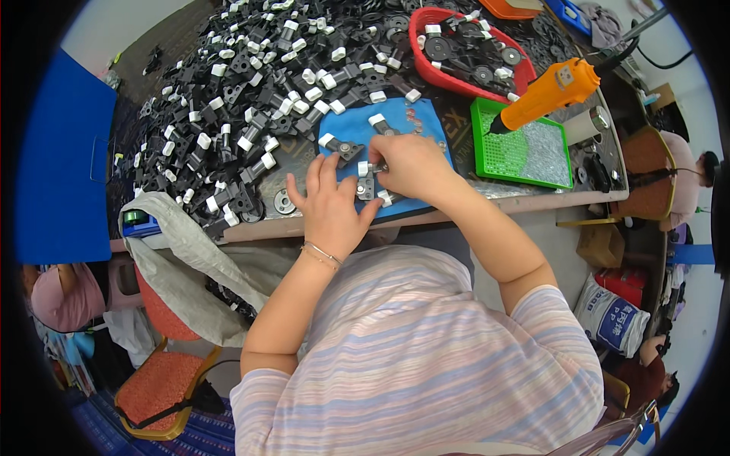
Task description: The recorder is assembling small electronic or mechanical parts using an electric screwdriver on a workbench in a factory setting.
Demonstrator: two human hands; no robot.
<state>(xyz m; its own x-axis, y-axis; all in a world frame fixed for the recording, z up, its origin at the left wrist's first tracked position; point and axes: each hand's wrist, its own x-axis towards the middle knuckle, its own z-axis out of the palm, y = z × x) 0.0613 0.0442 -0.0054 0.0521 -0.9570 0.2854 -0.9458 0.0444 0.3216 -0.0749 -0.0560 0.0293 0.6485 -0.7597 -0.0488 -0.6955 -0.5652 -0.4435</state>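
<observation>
A blue mat lies at the table's near edge, bearing several black plastic parts with white ends. My left hand rests over its left side, fingers spread, the thumb and index finger at either side of one black part. Close by, my right hand has thumb and fingers pinched together over the same group of parts; what they grip is hidden. Another black part with a white end sits just beyond my left fingertips. A third one lies past my right knuckles.
A big heap of black-and-white parts covers the table's left and back. A red basket holds more, with wheels. Rightward, an orange electric screwdriver hangs over a green tray of small metal pieces. Grey cloth drapes the left edge.
</observation>
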